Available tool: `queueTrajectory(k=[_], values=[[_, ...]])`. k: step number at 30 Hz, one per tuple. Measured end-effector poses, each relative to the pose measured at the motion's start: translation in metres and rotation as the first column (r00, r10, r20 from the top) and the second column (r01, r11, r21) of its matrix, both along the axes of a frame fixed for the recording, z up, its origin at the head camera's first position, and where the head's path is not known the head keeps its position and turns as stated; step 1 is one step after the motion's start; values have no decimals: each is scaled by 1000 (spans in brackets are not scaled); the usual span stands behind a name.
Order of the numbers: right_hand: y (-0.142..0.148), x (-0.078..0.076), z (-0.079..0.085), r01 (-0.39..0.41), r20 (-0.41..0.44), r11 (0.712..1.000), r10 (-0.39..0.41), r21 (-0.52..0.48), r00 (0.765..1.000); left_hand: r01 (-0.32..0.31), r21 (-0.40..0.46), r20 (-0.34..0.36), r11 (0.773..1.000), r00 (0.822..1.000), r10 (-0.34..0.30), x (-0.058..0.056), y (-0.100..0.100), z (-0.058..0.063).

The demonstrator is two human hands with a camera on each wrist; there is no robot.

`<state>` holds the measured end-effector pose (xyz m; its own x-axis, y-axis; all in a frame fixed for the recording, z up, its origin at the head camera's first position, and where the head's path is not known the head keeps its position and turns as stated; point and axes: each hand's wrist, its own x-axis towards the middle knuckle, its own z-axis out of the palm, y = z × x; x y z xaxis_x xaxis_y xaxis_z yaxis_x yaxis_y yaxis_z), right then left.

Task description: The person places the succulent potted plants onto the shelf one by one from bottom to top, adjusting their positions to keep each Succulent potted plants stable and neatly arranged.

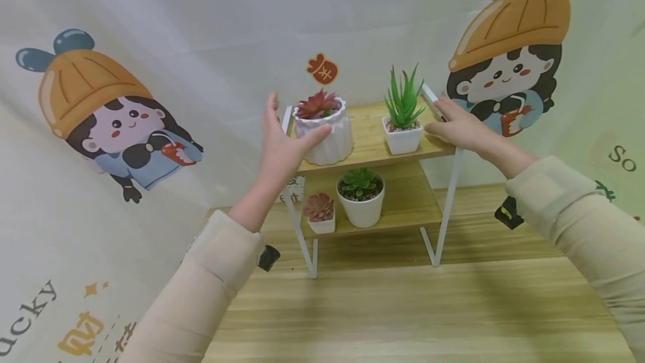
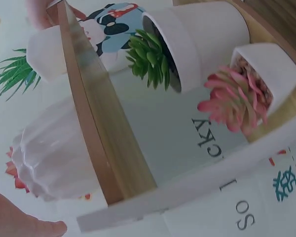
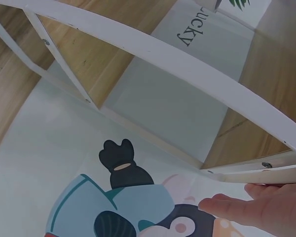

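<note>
A white fluted pot (image 1: 332, 142) with a red succulent (image 1: 314, 106) stands at the left end of a two-tier wooden shelf's upper board (image 1: 370, 139). My left hand (image 1: 282, 153) is spread around its left side, fingers extended, the thumb crossing its front in the head view. In the left wrist view, the thumb tip is apart from the fluted pot (image 2: 54, 158). My right hand (image 1: 466, 128) rests at the shelf's right end, with fingers over the white metal side bar (image 1: 429, 94) and thumb toward a square white pot (image 1: 403, 140) holding a green aloe-like plant.
On the lower board (image 1: 408, 200) stand a small white pot (image 1: 322, 226) with a pink succulent and a larger round white pot (image 1: 364, 212) with a green succulent. White metal legs (image 1: 443, 228) support the shelf on a wood-grain surface (image 1: 383, 312). A cartoon-printed cloth (image 1: 242, 27) hangs behind.
</note>
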<state>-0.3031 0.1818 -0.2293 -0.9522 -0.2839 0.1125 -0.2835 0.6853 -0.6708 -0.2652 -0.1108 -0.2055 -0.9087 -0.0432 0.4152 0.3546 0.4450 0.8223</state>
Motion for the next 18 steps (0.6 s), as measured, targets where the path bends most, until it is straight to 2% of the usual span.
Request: queueTrajectory(k=[4, 10, 14, 18], values=[[3, 6, 1, -15, 28, 999, 16, -29, 999, -25, -63, -47, 998, 999, 22, 7, -12, 2], [9, 21, -1, -28, 35, 999, 29, -22, 999, -63, -95, -31, 993, 998, 61, 16, -38, -3], [15, 34, -4, -17, 27, 1000, 17, -14, 1000, -83, -136, -37, 987, 996, 79, 22, -56, -14], [25, 48, -9, 1, 57, 1000, -1, 0, 998, -90, -220, -22, 971, 996, 87, 24, -72, -34]])
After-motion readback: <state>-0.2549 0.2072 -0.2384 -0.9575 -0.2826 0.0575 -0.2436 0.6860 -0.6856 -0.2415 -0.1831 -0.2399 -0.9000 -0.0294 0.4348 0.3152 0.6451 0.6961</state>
